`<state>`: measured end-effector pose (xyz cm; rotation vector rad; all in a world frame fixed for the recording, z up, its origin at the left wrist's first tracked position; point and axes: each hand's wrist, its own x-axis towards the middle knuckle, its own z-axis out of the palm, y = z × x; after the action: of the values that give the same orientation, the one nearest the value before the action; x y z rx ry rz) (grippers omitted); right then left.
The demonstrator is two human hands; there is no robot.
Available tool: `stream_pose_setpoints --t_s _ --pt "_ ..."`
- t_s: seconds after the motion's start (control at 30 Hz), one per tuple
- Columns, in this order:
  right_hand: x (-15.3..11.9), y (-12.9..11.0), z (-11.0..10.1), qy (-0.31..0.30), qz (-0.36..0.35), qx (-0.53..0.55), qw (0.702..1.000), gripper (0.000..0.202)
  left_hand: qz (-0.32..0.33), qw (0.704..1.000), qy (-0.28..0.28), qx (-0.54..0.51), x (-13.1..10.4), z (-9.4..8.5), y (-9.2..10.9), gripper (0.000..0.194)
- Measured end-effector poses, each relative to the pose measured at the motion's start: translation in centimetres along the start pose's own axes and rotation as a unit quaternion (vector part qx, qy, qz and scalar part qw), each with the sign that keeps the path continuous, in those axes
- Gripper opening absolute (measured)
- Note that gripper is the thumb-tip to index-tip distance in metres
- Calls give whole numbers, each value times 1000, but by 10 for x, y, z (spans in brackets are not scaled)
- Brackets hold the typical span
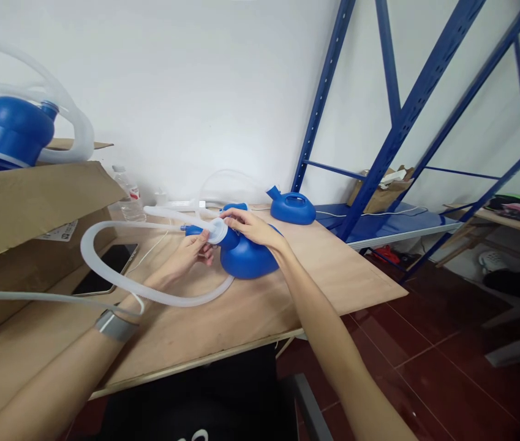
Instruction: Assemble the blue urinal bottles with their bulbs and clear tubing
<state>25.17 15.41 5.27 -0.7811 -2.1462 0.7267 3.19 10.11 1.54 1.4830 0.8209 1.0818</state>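
On the wooden table lies a blue plastic urinal bottle [250,260], its neck pointing left. At the mouth of that neck is a translucent white collar [217,231], pinched by the fingers of my left hand [194,248]. My right hand [253,226] lies over the neck from above, fingers curled around it, thumb hidden. A clear ribbed hose [103,263] loops left of the bottle and passes in front of it. Just behind my left fingers shows a small blue nozzle [190,229]. Another blue part [234,207] is partly covered behind my right hand.
A second blue bottle [293,208] stands at the back right. On the left, a cardboard box [43,202] has blue bottle parts [18,128] and hoses above it. Nearby are a phone [106,269] and a water bottle [130,199]. Blue shelving [379,165] rises at right.
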Motion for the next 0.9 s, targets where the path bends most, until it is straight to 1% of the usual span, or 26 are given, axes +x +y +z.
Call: stream_pose_setpoints --t_s 0.1,0.17,0.2,0.23,0.3,0.33,0.47,0.57,0.63,0.67,0.73,0.77,0.83,0.9 --pt "-3 -4 -2 0 10 -63 998 44 -41 997 -11 -59 -5 2 3 70" --pt "-7 -10 -2 -17 24 -128 991 44 -68 995 -9 -75 -6 2 6 69" --pt "-8 -13 -2 -28 32 -166 985 47 -75 994 -2 -85 -7 2 8 68" --pt "-9 -17 0 -39 36 -203 978 55 -76 992 8 -97 -6 1 10 67" --pt "-10 -22 4 -45 36 -261 964 77 -61 990 35 -119 -6 -1 16 64" --pt "-10 -24 7 -42 33 -281 958 83 -49 990 47 -126 -5 -3 19 62" --pt "-9 -29 16 -30 40 -314 948 81 -4 991 69 -113 -2 -9 28 55" --pt "-9 -31 18 -16 61 -320 945 79 39 991 78 -101 -1 -12 32 49" --pt "-11 -31 16 -5 75 -301 951 78 56 991 85 -90 -2 -13 31 47" --pt "-11 -30 14 -2 77 -275 959 75 63 991 91 -81 -2 -14 31 47" --pt "-12 -26 8 -7 60 -182 981 63 77 991 102 -50 -3 -14 29 50" --pt "-11 -23 6 -14 43 -125 991 55 84 991 98 -28 -2 -14 29 52" --pt "-10 -16 1 -37 7 -32 999 43 94 994 60 22 0 -12 32 55" --pt "-9 -10 -2 -44 -11 5 999 38 106 992 18 64 6 -8 37 57"
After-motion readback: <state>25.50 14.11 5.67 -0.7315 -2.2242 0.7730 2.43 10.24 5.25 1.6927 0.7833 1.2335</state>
